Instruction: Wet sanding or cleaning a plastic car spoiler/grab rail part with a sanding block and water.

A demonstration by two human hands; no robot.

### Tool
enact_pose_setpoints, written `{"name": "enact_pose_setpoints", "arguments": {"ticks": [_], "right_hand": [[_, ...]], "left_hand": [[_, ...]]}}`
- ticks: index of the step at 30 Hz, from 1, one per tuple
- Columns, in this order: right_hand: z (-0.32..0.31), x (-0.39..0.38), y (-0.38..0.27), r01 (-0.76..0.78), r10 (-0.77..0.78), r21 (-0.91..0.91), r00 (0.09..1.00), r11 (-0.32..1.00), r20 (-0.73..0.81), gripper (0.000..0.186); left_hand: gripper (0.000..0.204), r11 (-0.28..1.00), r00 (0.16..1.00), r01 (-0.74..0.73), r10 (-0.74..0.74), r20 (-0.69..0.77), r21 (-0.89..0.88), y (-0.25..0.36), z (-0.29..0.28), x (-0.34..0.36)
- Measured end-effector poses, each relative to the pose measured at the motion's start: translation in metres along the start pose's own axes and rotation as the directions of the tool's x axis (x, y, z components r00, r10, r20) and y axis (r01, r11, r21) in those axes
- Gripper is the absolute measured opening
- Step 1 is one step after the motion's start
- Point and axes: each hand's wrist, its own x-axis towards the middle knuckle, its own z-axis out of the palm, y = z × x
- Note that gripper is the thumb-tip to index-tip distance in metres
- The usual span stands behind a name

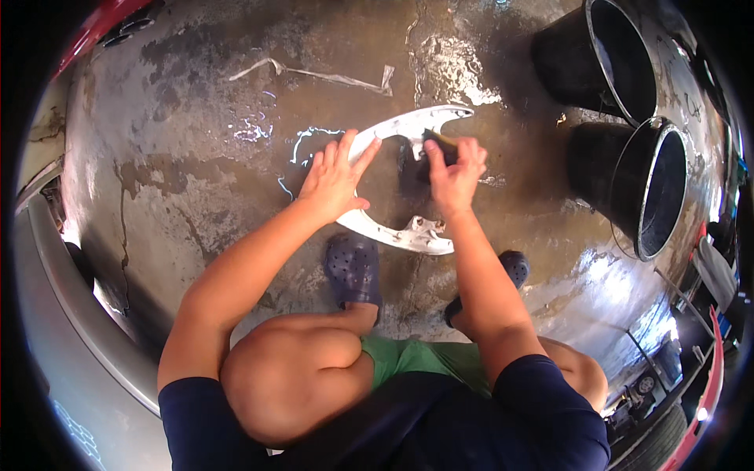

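Note:
A white C-shaped part (375,229) with mounting lugs lies low over the wet floor in front of my feet. Its open side faces right. My left hand (331,179) grips the curved left side, with its fingers spread over the white surface and the thumb toward the inner edge. In my right hand (455,177) is a dark scrub pad with a yellowish edge (444,144), pinched between thumb and fingers beside the upper lug. The fingers partly cover the pad. Whether it touches the lug, I cannot tell.
Two black buckets (585,161) stand at the right, one tipped toward the other in view. A pale crumpled strip (314,74) lies on the stained concrete floor (181,149). A silver car panel (86,345) borders the left. Clutter and a tyre (660,443) fill the lower right.

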Motion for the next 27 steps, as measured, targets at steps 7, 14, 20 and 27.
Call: {"name": "enact_pose_setpoints", "arguments": {"ticks": [7, 14, 20, 27], "right_hand": [[0.004, 0.002, 0.0, 0.063, -0.063, 0.01, 0.997, 0.998, -0.033, 0.025], [-0.009, -0.004, 0.009, -0.077, 0.077, 0.02, 0.997, 0.997, -0.018, 0.033], [0.0, -0.003, 0.016, -0.107, 0.136, 0.181, 0.978, 0.978, -0.156, 0.034], [-0.001, -0.018, 0.008, -0.122, 0.165, 0.238, 0.971, 0.963, -0.172, 0.029]], "left_hand": [[0.127, 1.0, 1.0, -0.003, 0.003, 0.007, 0.006, 0.001, 0.0, 0.001], [0.126, 0.996, 0.995, 0.045, -0.038, 0.096, -0.071, -0.001, -0.005, -0.001], [0.127, 0.998, 0.999, 0.002, 0.001, 0.052, -0.061, 0.004, 0.002, -0.004], [0.128, 0.998, 0.999, -0.012, 0.015, 0.047, -0.056, 0.006, 0.002, -0.004]]}}
